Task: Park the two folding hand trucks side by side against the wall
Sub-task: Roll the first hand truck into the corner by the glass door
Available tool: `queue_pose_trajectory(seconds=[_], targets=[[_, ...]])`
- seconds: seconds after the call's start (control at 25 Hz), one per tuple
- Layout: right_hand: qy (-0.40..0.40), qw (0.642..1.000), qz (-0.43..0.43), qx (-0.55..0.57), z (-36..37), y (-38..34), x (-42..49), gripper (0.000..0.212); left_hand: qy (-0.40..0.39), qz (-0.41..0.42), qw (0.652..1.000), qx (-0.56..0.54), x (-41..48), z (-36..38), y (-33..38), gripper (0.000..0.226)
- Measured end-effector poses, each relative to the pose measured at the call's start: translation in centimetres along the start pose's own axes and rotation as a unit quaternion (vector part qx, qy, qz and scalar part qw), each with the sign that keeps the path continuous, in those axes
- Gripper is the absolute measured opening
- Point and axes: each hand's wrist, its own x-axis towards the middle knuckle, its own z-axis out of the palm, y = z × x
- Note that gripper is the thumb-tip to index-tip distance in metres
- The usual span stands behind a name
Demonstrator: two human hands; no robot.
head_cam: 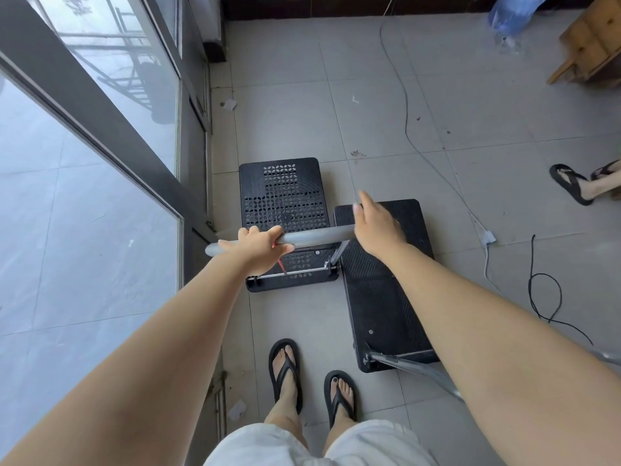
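Note:
Two black folding hand trucks stand on the tiled floor. The left hand truck (284, 193) has a perforated deck and sits close to the glass wall (84, 203). Its grey handle bar (316, 236) runs across in front of me, and my left hand (257, 245) is shut on it near its left end. My right hand (376, 227) hovers at the bar's right end with fingers extended, holding nothing. The right hand truck (379, 280) has a ribbed deck and lies beside the first, set nearer to me; its handle (420, 368) leans toward my right arm.
My feet in black sandals (312, 378) stand just behind the trucks. Another person's sandalled feet (578, 185) are at the right. A white cable with a plug (487, 237) and a black cord (544, 297) lie on the floor. A wooden crate (591, 42) is at far right.

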Motion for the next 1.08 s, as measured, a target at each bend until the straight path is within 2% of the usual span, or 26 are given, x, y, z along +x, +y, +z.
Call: queue_pose_trajectory(seconds=[0.04, 0.08, 0.16, 0.24, 0.36, 0.64, 1.08], targets=[[0.007, 0.998, -0.033, 0.048, 0.2, -2.2, 0.7, 0.057, 0.0, 0.0, 1.0, 0.002, 0.3, -0.3, -0.1, 0.035], [-0.022, 0.996, -0.067, 0.058, 0.6, -3.9, 1.1, 0.06, 0.001, 0.001, 1.0, 0.002, 0.7, -0.7, -0.2, 0.033], [-0.126, 0.987, -0.087, -0.041, 1.6, -6.3, 1.8, 0.069, 0.004, 0.003, 1.0, -0.001, 1.5, -1.5, -0.3, 0.029], [-0.172, 0.97, -0.085, -0.148, 2.4, -6.9, 2.8, 0.073, 0.014, 0.003, 1.0, 0.003, 2.7, -2.4, -0.4, 0.025], [-0.156, 0.971, -0.114, -0.143, 1.8, -7.4, 5.2, 0.067, 0.029, -0.001, 1.0, 0.006, 4.7, -4.0, -0.6, 0.024], [-0.199, 0.958, -0.152, -0.137, -2.1, -9.1, 14.6, 0.05, 0.021, -0.021, 1.0, 0.001, 11.2, -10.1, 0.5, 0.041], [-0.242, 0.939, -0.177, -0.171, -7.7, -13.4, 29.1, 0.053, 0.016, -0.036, 0.999, -0.002, 22.6, -20.5, 1.2, 0.04]])
